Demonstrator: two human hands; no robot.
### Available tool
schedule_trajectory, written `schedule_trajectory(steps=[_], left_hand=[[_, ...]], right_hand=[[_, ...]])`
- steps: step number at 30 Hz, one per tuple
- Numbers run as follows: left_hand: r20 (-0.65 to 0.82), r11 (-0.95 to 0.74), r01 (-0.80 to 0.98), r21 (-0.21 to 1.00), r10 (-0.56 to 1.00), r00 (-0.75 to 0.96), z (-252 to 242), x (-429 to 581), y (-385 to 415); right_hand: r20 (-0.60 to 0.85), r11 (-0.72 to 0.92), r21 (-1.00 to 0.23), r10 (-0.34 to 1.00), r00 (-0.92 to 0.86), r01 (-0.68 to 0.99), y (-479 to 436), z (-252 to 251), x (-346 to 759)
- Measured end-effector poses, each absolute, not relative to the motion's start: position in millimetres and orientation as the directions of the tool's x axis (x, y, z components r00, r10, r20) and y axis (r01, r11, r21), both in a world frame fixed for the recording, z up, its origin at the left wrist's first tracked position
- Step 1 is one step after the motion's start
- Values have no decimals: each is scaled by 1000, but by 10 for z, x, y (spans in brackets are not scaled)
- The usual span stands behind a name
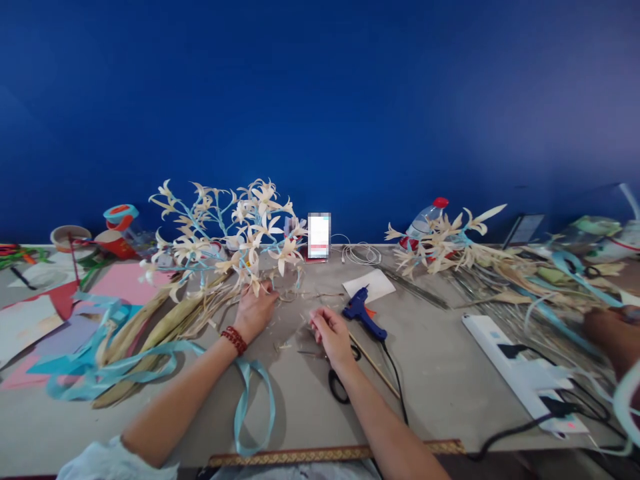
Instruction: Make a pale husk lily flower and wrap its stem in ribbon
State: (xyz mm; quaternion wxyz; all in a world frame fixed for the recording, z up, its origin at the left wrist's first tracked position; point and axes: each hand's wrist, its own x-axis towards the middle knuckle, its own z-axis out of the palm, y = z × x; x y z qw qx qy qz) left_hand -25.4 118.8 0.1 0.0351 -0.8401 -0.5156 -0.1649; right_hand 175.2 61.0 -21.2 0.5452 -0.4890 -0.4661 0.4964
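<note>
L hand (256,312) is at the base of the cream flowers (265,230), which stand at L-centre of the table (430,407) on pale blue stems; fingers partly hidden by petals, so can't tell if it's gripping. R hand (331,333) is just above the table nr the centre, fingers loosely curled, thumb close to them; can't tell if anything small is pinched. Black-handled scissors (336,399) lie partly under R wrist, w/ a thin stick (377,367) alongside. Blue glue gun (367,317) is just R of that, nose over a white sheet (385,285). Lt blue ribbon (273,400) runs under L forearm & loops twd the front edge, nr dried husks (170,333). White power strip (515,370) is far R, btwn the glue gun & another person's hand (613,337). Phone (319,237) is upright at back.
</note>
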Motion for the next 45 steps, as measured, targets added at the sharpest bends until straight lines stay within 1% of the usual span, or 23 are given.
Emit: schedule_trajectory(steps=[3, 11, 16, 22, 26, 28, 31, 34, 37, 39, 41, 42, 43, 44, 45], left_hand=[[325, -479, 870, 119, 847, 422, 19, -251, 1164], [318, -570, 810, 137, 800, 509, 12, -108, 1156], [333, -595, 777, 205, 789, 516, 10, -74, 1183], [367, -581, 716, 387, 810, 458, 114, -252, 1096], [385, -499, 658, 564, 864, 325, 178, -405, 981], [352, -422, 586, 692, 906, 237, 191, -465, 905], [237, -288, 462, 839, 957, 166, 195, -541, 774], [152, -211, 399, 893, 973, 174, 179, -600, 648], [114, -167, 348, 922, 979, 167, 126, -624, 552], [97, -140, 298, 944, 983, 156, 79, -608, 513], [88, -123, 250, 960, 985, 149, 39, -571, 492], [89, -122, 236, 964, 986, 144, 25, -550, 488], [96, -126, 228, 966, 986, 136, 14, -529, 485], [106, -132, 225, 965, 986, 126, 8, -511, 484], [118, -141, 226, 964, 987, 112, 3, -496, 482]], right_hand=[[25, 31, -996, 997, 70, -86, 609, -210, 1751], [31, 38, -996, 996, 85, -84, 622, -197, 1766], [31, 39, -995, 996, 85, -88, 628, -195, 1764], [18, 29, -993, 995, 101, -111, 628, -194, 1775], [0, 17, -991, 993, 121, -136, 620, -170, 1781], [-11, 12, -988, 990, 143, -156, 622, -137, 1787], [-28, 8, -980, 984, 177, -200, 630, -33, 1798], [-45, 2, -970, 982, 186, -242, 615, 136, 1822], [-58, -12, -964, 984, 168, -265, 552, 325, 1867], [-43, -3, -966, 988, 150, -257, 495, 427, 1898], [28, 46, -984, 994, 106, -174, 455, 488, 1910], [85, 90, -992, 995, 61, -83, 451, 501, 1902], [145, 145, -988, 989, -3, 46, 463, 500, 1882], [195, 209, -954, 977, -82, 217, 491, 485, 1849], [222, 272, -879, 960, -168, 392, 534, 458, 1803]])
